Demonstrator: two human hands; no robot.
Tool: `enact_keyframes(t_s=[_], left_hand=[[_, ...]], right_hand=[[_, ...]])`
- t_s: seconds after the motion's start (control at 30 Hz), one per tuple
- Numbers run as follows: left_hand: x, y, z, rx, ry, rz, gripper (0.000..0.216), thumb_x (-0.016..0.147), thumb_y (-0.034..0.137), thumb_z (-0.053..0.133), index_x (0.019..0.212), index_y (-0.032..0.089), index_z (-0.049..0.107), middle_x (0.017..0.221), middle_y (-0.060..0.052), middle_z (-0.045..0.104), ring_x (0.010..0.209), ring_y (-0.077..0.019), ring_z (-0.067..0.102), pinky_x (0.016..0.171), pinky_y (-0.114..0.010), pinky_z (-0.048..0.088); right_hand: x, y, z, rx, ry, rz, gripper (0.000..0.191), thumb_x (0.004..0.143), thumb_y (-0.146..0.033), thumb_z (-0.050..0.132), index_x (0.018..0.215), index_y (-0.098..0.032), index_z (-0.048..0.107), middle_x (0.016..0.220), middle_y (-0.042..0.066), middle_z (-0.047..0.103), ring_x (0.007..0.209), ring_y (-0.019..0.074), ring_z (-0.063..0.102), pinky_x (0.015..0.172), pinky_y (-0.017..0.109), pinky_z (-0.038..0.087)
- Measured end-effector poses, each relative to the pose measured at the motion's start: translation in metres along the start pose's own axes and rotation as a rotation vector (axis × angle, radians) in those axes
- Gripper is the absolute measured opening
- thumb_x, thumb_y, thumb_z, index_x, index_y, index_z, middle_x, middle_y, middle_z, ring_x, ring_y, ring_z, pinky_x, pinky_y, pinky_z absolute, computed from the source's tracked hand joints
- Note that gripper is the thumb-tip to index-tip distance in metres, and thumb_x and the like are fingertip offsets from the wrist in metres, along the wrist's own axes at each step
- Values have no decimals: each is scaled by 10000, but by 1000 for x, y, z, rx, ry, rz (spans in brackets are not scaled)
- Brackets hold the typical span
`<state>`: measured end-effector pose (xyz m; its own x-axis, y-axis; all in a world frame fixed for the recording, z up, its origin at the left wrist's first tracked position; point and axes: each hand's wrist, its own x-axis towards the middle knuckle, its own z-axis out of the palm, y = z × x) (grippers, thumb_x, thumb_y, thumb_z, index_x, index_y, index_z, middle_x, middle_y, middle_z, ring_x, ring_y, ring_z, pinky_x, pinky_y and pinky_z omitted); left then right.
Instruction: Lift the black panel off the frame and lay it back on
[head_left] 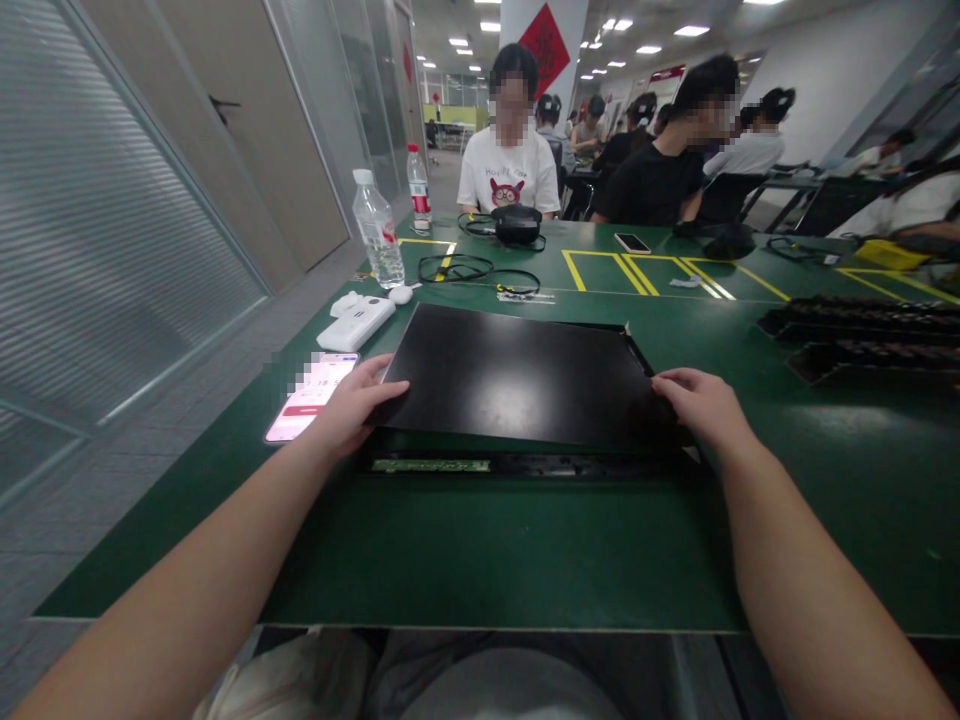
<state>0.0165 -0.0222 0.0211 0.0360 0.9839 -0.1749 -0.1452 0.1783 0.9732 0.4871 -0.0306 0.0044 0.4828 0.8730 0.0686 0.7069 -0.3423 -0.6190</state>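
A flat black screen panel (pixel 510 375) is held slightly tilted above a shallow black frame (pixel 592 466). My left hand (pixel 361 402) grips the panel's left edge, thumb on top and the other fingers mostly out of sight beneath. At the right edge, my right hand (pixel 697 405) pinches the panel's side between thumb and fingers. A green circuit strip (pixel 431 466) shows along the frame's near side. Part of the frame also peeks out at the panel's far right corner. The rest of it is hidden by the panel.
Left of the panel lie a lit phone (pixel 311 400) and a white power bank (pixel 356 325). Bottles (pixel 379 235) and black cables (pixel 480 270) are farther back. Dark strips (pixel 870 340) are stacked at right on the green table (pixel 510 560). A person (pixel 510 165) sits opposite.
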Motion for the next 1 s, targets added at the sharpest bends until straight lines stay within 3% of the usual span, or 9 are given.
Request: enact_keyframes(t_s=[0.47, 1.0], left_hand=[[-1, -1, 2, 17, 18, -7, 599, 678, 116, 863, 1232, 178, 644, 981, -65, 853, 873, -284, 836, 767, -353, 672], [-1, -1, 3, -5, 27, -10, 626, 662, 98, 871, 1238, 165, 636, 924, -60, 847, 806, -263, 831, 700, -318, 663]], right_hand=[[0, 2, -1, -27, -3, -48, 356, 772, -488, 660, 925, -223, 843, 807, 105, 771, 745, 281, 699, 722, 407, 561], [-4, -1, -1, -38, 10, -119, 300, 760, -480, 659, 858, -257, 835, 787, 83, 775, 784, 293, 711, 788, 421, 545]])
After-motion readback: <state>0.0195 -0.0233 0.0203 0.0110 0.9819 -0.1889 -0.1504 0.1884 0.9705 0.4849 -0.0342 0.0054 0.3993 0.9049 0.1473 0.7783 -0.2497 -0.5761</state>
